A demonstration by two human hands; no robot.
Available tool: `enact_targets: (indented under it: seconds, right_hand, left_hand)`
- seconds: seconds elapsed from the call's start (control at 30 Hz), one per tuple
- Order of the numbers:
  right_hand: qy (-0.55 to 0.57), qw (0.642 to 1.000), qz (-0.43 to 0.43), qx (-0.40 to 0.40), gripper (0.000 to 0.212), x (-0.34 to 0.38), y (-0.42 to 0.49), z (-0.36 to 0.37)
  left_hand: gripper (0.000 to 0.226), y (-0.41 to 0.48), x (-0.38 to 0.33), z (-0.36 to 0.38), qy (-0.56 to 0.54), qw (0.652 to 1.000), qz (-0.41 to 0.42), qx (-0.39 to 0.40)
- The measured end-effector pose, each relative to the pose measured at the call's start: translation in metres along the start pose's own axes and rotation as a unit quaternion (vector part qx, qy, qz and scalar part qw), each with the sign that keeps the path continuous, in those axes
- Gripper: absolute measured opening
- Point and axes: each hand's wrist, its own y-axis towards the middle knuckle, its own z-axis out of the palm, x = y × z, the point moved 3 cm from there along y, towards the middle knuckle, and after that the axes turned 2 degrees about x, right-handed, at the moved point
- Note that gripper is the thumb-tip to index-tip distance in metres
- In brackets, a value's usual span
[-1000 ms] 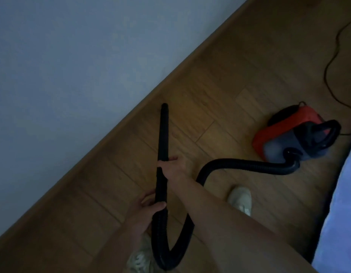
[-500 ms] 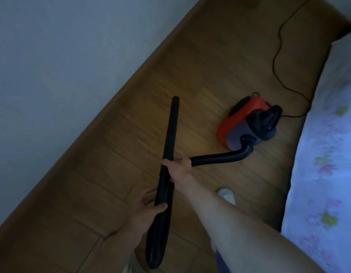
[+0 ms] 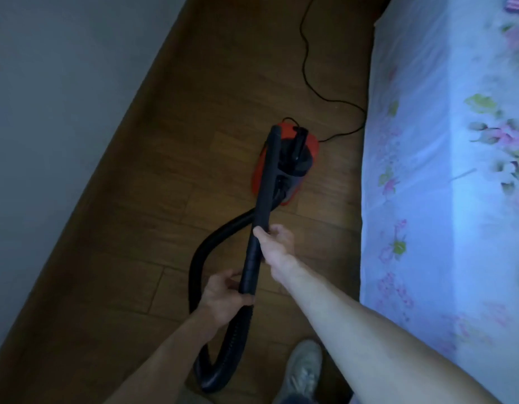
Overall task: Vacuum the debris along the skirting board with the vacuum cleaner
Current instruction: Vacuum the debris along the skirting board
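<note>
Wand axis: the wand is pointing away from the person, toward the vacuum cleaner.
Hands: the right hand is gripping mid-wand; the left hand is gripping its near end.
Skirting board: it is running well left of the tip, on the left hand's side.

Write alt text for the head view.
Two hands grip a black vacuum wand over a wooden floor: the left hand low, the right hand higher. Its tip overlaps the red vacuum cleaner; skirting board left, floral bedspread right.
</note>
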Motion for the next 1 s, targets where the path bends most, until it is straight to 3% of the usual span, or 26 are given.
enact_targets:
  seconds: [0.23,0.5,0.8,1.0]
  right_hand:
    - [0.048,0.998,0.034,0.001,0.014,0.001,0.016,-0.113]
    - [-0.001,0.999,-0.001,-0.038,0.015,0.011,0.054,-0.209]
    - [-0.054,0.997,0.027,-0.043,0.022,0.049,0.095,-0.247]
    - [-0.058,0.996,0.052,-0.043,0.015,0.094,0.128,-0.23]
  left_hand:
    - [0.05,0.006,-0.039,0.101,0.075,0.997,0.011,-0.007]
    - [0.058,0.043,-0.076,0.197,0.136,0.99,0.024,-0.021]
    - [0.062,0.091,-0.136,0.222,0.231,0.973,0.005,-0.001]
    - [0.066,0.122,-0.182,0.201,0.343,0.939,0.033,0.0]
